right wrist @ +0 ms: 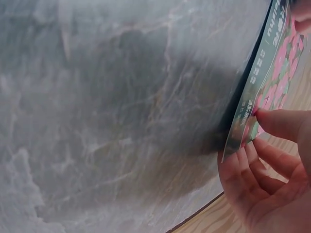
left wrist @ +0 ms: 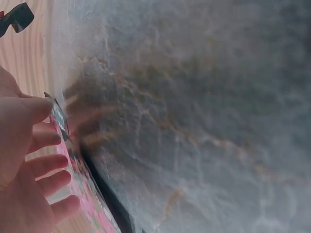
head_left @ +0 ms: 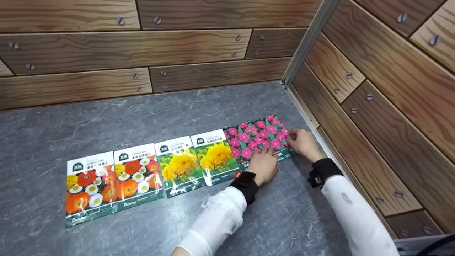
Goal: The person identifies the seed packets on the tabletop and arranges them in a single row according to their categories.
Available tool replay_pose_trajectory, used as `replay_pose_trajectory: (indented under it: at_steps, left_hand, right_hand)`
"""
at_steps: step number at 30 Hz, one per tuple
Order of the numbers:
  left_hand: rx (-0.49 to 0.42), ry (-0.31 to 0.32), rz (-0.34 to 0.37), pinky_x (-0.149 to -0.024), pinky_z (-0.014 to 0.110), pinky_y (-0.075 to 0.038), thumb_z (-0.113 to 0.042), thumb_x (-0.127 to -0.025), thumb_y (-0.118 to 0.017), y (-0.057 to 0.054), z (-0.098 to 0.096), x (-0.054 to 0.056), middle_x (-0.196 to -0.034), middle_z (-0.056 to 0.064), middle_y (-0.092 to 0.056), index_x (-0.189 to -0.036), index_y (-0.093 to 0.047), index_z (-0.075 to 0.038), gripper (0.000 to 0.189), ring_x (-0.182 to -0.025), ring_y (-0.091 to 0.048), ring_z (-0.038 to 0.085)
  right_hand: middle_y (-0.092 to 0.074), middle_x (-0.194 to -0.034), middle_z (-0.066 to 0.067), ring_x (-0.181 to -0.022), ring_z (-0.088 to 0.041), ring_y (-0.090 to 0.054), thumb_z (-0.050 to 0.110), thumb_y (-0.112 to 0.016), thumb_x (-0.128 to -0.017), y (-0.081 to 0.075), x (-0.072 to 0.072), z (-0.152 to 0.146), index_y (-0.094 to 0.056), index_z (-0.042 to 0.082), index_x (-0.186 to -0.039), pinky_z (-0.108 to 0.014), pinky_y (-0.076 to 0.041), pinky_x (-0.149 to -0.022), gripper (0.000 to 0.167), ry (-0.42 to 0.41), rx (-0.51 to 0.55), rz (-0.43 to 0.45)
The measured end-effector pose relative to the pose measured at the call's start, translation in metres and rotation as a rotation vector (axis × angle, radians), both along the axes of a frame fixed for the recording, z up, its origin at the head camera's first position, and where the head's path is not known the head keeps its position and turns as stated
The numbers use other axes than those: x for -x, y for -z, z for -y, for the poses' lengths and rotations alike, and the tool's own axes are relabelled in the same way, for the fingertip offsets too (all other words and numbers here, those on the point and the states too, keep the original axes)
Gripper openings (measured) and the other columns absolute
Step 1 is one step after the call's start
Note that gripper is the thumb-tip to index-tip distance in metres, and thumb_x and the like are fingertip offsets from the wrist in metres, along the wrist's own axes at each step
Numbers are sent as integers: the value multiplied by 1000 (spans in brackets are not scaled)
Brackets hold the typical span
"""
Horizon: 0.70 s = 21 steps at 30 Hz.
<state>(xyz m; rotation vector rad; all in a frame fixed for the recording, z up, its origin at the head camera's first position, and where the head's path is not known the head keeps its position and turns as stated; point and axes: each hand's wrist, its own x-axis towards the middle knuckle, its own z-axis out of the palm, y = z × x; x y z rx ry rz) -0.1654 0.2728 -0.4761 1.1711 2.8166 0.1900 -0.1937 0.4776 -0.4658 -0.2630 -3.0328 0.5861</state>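
Observation:
At the right end of a row of flower seed packets lies a pink-flowered seed packet (head_left: 263, 134). Whether its pink area is one packet or two side by side, I cannot tell. My left hand (head_left: 265, 166) rests on its lower part with fingers spread; the left wrist view shows these fingers (left wrist: 52, 183) extended over the packet. My right hand (head_left: 304, 142) pinches the right edge. In the right wrist view, the thumb (right wrist: 282, 124) is on the printed face, other fingers are behind the edge, and that corner of the packet (right wrist: 248, 114) stands slightly off the surface.
Left of the pink packet are two yellow-flowered packets (head_left: 217, 156), then two orange-poppy packets (head_left: 90, 190), edges close together. They lie on a grey marbled surface (head_left: 124, 234). Wood-patterned walls stand behind (head_left: 124, 46) and at right (head_left: 384, 117), close to my right hand.

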Motion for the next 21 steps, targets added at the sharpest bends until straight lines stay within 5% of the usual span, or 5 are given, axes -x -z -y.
replay_pose_trajectory:
  at_steps: [10,16,21]
  left_hand:
    - [-56,-22,117,-129,44,-40,-44,-109,-53,-5,19,9,-170,3,-42,-158,-50,-21,54,-159,-39,20]
    - [-134,-83,140,-132,51,-35,-45,-109,-53,-7,44,13,-172,8,-38,-163,-40,-19,62,-162,-34,27]
    - [-244,-89,83,-130,59,-35,-48,-108,-55,-13,72,1,-172,12,-36,-164,-38,-16,66,-162,-32,34]
  right_hand:
    - [-70,-125,-35,-117,-51,-67,24,-62,-103,-2,5,12,-66,-11,-131,-62,-55,-102,45,17,23,-9]
    - [-58,-143,-38,-135,-55,-54,31,-60,-107,1,-1,26,-55,-10,-146,-66,-42,-119,56,-60,65,-89]
    - [-43,-162,-31,-152,-52,-38,34,-56,-109,1,-19,41,-45,0,-157,-69,-27,-128,60,-112,72,-76]
